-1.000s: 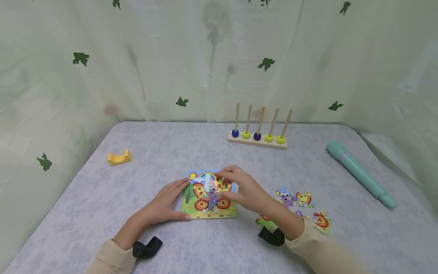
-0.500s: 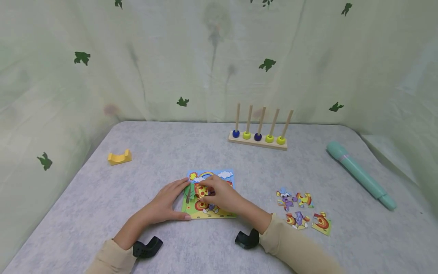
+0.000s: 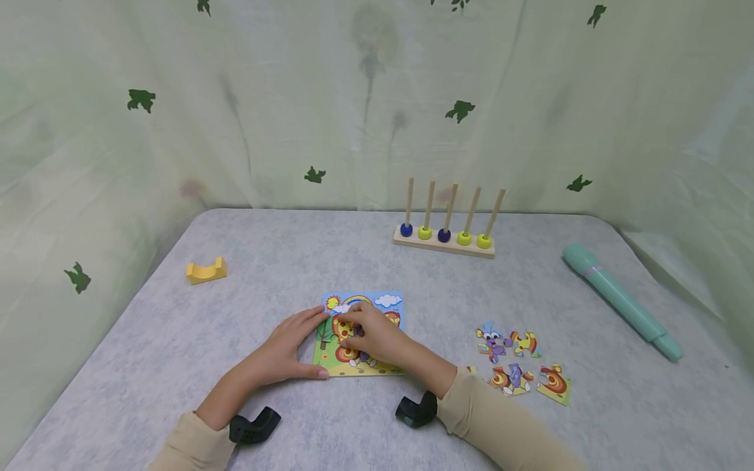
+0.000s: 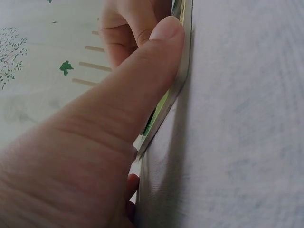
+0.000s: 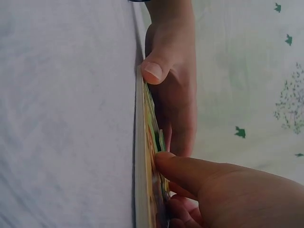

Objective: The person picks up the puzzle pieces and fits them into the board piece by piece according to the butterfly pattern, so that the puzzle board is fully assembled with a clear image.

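Note:
A picture puzzle board (image 3: pixel 389 300), printed with a butterfly, sun, rainbow and clouds, lies flat at the table's middle. My left hand (image 3: pixel 285 348) rests along its left side, with fingers extended at the upper left edge and the thumb (image 4: pixel 164 35) on the near edge. Between thumb and fingers, my right hand (image 3: pixel 379 337) pinches a red and yellow puzzle piece (image 3: pixel 344 329) low over the board's left wing. In the right wrist view this thin piece (image 5: pixel 162 141) stands slightly tilted off the board surface. The right hand hides the board's centre.
Several loose puzzle pieces (image 3: pixel 513 379) lie right of the board, one mostly hidden by the right sleeve (image 3: pixel 471 412). Behind stands a wooden peg rack (image 3: pixel 444 245) with blue and yellow beads. A teal microphone-shaped thing (image 3: pixel 618 297) lies far right, a yellow curved block (image 3: pixel 206 271) left.
My right hand has carried the puzzle piece leftward from the board's upper right to its left wing, then shifted slightly further left. The left hand stays about where it was.

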The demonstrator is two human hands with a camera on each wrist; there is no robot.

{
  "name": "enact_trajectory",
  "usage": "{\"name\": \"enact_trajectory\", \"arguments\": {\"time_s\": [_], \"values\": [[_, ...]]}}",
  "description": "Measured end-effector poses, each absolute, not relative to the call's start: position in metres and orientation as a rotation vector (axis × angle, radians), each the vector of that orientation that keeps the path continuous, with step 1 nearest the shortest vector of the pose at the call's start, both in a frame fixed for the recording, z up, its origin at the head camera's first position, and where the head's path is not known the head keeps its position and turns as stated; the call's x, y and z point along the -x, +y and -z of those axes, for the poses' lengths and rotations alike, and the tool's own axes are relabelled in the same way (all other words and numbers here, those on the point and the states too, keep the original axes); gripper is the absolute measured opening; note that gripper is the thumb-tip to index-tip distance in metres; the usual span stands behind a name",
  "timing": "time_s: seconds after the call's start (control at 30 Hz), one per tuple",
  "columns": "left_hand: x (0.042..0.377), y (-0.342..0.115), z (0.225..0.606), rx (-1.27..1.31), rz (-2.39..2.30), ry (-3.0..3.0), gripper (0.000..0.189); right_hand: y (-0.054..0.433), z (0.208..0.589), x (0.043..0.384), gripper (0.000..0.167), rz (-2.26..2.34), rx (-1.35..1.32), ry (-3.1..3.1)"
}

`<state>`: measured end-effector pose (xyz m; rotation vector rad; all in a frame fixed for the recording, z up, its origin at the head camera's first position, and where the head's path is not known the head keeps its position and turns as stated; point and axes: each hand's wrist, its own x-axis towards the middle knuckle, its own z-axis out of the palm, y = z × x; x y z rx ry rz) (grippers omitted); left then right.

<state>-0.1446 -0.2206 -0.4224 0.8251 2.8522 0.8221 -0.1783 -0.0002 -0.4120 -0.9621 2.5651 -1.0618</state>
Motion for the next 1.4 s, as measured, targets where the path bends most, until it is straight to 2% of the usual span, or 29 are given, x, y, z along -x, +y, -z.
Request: {"name": "enact_trajectory", "arguments": {"time_s": [0.23,0.83,1.0,1.2,1.4], "values": [[0.144,-0.220,0.420,-0.865,-0.856,2.840,0.088,0.000,0.412,0.179,0.043,1.099,0.937,2.547],[0.145,-0.222,0.421,-0.851,-0.841,2.823,0.088,-0.001,0.414,0.178,0.034,1.204,0.824,2.521],[0.145,-0.223,0.420,-0.853,-0.848,2.821,0.088,-0.001,0.412,0.178,0.039,1.204,0.843,2.494],[0.145,-0.223,0.421,-0.859,-0.830,2.831,0.089,0.007,0.388,0.172,0.052,1.252,0.835,2.446],[0.146,-0.221,0.421,-0.843,-0.824,2.829,0.090,0.036,0.359,0.161,0.050,1.405,0.921,2.481]]}}
